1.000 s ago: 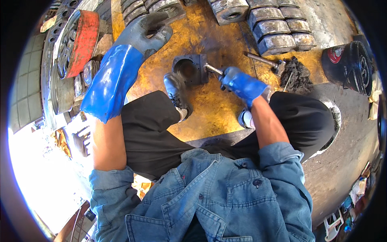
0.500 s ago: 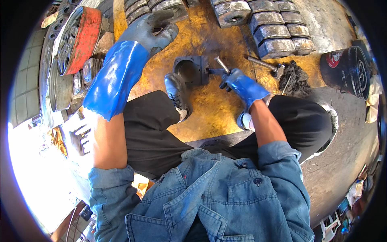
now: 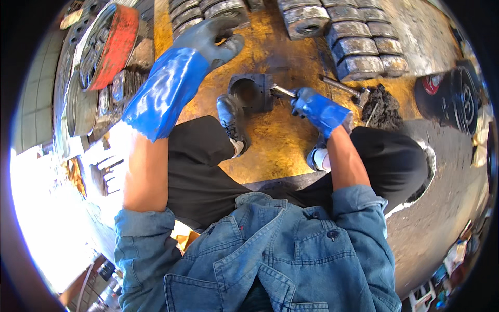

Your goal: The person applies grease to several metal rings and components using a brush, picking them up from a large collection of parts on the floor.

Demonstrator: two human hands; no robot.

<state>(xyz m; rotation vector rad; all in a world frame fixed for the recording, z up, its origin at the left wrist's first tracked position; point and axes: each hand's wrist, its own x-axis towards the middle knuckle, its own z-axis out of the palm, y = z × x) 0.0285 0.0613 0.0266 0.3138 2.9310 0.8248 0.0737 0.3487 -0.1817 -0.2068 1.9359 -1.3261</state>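
Observation:
A dark, squarish metal block [image 3: 266, 101] with a large round bore lies on the yellow, stained floor sheet, against the toe of my left shoe [image 3: 228, 112]. My right hand [image 3: 314, 106], in a blue glove, is closed around a short, shiny metal rod [image 3: 283, 91]. The rod's far end reaches the block's right side; whether they touch I cannot tell. Up to the left of the block, my left hand [image 3: 215, 44] hovers in a stained blue glove. Its fingers are curved, with the thumb apart and nothing visible between them.
A hammer [image 3: 340, 86] lies right of my right hand, beside a heap of dark, grimy material [image 3: 382, 106]. Farther right stands a black bucket [image 3: 447, 99]. Stacked metal blocks [image 3: 358, 47] line the far side. A red-rimmed round part [image 3: 117, 47] leans at the left.
The rod has swung down, from pointing up and away to lying nearly level toward the block. My left hand has shifted slightly right in the picture, as has the scene.

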